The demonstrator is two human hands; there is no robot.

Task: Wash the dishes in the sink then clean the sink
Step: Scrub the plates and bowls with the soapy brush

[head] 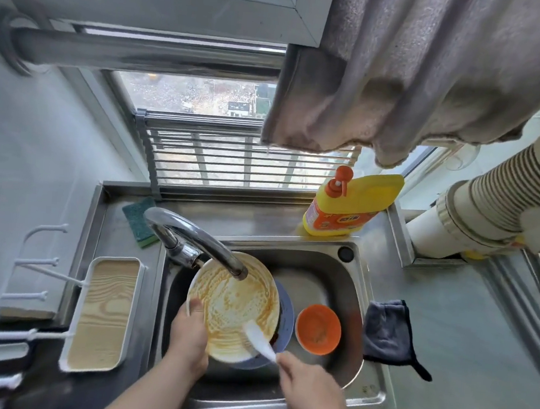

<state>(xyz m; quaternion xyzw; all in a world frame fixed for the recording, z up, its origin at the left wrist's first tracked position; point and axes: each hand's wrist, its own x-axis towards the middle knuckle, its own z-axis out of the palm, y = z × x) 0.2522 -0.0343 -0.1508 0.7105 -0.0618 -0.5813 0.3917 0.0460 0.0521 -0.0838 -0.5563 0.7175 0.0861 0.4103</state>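
Over the steel sink (357, 298), the left hand (188, 335) held a white plate (232, 303) by its near-left rim, thumb on the stained face and the other fingers hidden behind it. The plate was smeared with orange-brown sauce and sat tilted under the spout of the tap (192, 239), above a blue plate (285, 321) lying in the basin. The right hand (307, 386) had its fingers clamped on the handle of a white spoon (259, 338), whose bowl touched the lower right of the white plate. An orange bowl (318, 329) stood in the basin just right of the plates. A green sponge (138, 221) lay on the table behind the tap, a yellow detergent bottle (354, 202) stood at the back rim, and a dark cloth (388, 334) hung over the sink's right edge.
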